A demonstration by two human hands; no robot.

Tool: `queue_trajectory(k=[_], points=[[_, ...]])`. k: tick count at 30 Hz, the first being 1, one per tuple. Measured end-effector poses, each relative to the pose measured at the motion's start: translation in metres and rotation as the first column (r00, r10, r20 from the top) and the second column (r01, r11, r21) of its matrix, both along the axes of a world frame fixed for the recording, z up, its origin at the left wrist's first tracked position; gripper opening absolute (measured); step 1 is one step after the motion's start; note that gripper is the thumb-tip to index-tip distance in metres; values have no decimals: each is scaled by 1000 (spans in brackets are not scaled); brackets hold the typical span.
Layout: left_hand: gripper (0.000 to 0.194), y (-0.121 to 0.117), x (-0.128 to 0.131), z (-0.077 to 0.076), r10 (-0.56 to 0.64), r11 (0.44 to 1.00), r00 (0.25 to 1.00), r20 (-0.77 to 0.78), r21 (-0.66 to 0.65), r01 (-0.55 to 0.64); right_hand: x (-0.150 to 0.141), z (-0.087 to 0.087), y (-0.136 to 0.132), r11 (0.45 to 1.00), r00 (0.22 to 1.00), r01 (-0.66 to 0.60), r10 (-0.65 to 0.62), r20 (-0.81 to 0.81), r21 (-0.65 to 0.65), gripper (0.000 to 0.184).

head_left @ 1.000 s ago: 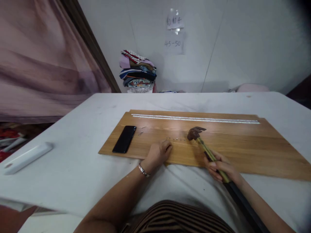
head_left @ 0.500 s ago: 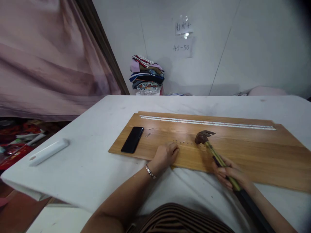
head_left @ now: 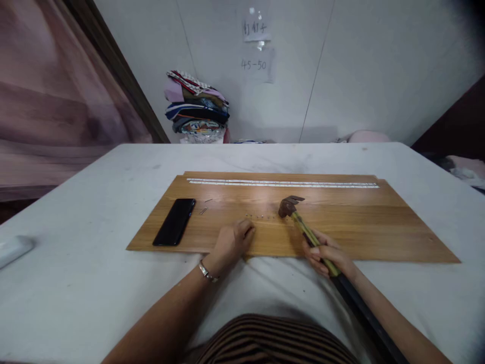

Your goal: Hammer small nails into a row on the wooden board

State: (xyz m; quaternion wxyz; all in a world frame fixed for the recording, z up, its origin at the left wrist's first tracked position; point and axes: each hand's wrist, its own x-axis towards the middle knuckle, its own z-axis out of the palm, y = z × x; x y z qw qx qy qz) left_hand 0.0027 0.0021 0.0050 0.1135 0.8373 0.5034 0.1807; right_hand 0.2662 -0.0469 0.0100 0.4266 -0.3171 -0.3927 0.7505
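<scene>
Right fingers [head_left: 314,260] grip claw hammer [head_left: 288,206]; left fingers [head_left: 245,228] closed, loose nails [head_left: 203,211] unused at their ten o'clock; nail row [head_left: 262,216] looks driven.

We see a broad white table [head_left: 87,202] with rounded far corners, its surface creased toward us and marked by a few faint smudges and dark specks. Directly on it we have a wooden board [head_left: 379,222], lying flat with its long side crosswise, nearer our edge than the far one. Well apart, at the table's left, we see a smooth white object [head_left: 17,248], partly out of view.
</scene>
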Motion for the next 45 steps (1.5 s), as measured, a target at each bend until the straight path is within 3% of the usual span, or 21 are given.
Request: queue_trajectory(k=[15,45], points=[[19,1,-1,0,-10,1000,1000,-12,-14,10,0,-4,2,1000,999,-6,6,-33,2,21],[19,1,-4,-4,-79,993,996,45,-79,82,1,-5,-2,999,1000,5,-3,29,-43,33]])
